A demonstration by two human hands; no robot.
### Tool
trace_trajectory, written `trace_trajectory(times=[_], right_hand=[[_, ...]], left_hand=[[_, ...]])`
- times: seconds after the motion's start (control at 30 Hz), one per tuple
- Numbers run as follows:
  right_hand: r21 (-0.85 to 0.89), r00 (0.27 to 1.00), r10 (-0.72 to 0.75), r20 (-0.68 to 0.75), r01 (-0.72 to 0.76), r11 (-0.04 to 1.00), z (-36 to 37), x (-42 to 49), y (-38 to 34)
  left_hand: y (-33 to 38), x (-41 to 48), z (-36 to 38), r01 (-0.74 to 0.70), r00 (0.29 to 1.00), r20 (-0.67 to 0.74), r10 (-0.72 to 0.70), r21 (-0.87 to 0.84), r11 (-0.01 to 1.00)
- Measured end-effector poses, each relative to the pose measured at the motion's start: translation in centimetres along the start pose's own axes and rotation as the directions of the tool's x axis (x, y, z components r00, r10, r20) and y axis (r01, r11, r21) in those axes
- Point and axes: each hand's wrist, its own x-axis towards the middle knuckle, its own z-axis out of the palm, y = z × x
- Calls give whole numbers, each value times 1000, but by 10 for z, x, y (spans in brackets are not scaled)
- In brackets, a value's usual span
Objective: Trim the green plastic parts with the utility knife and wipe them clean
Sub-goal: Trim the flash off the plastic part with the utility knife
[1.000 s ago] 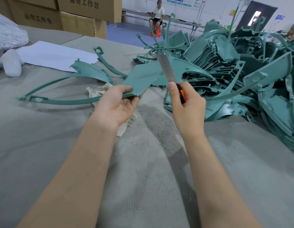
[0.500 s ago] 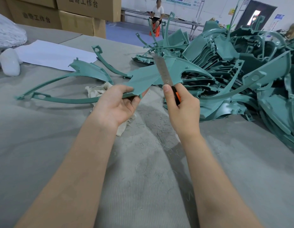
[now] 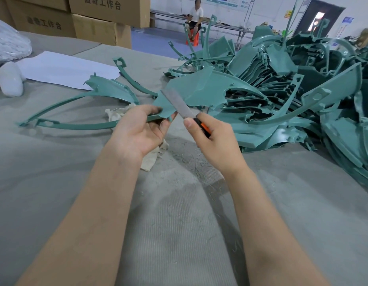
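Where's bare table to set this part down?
Bare grey table around the forearms and left of the left hand, nearer than the lying green frame. Crowded: pile of green parts on the right; cloth under the left hand.

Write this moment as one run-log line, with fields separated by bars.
step: trimming | left hand: holds green part | right hand: grips utility knife, blade at part edge | cloth: beneath left hand

passable: grey mat (image 3: 179, 234), near side | right: heap of green parts (image 3: 292, 112) | far left: cardboard boxes (image 3: 96, 27)
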Motion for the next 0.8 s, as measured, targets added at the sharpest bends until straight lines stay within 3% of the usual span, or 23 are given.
trace_trajectory(times=[0.27, 0.47, 0.63, 0.8], right_hand=[[78, 966, -36, 257, 17, 997, 2, -4, -17], [137, 1000, -23, -20, 26, 990, -11, 1, -19], [-38, 987, -127, -97, 124, 992, -12, 0, -13], [-76, 995, -25, -94, 18, 997, 4, -3, -15]], left_hand=[[2, 0, -3, 37, 993, 115, -23, -120, 992], [2, 0, 0, 4, 1000, 28, 0, -146, 989], [0, 0, 1, -46, 999, -30, 43, -126, 991], [0, -1, 2, -53, 998, -44, 46, -187, 981]])
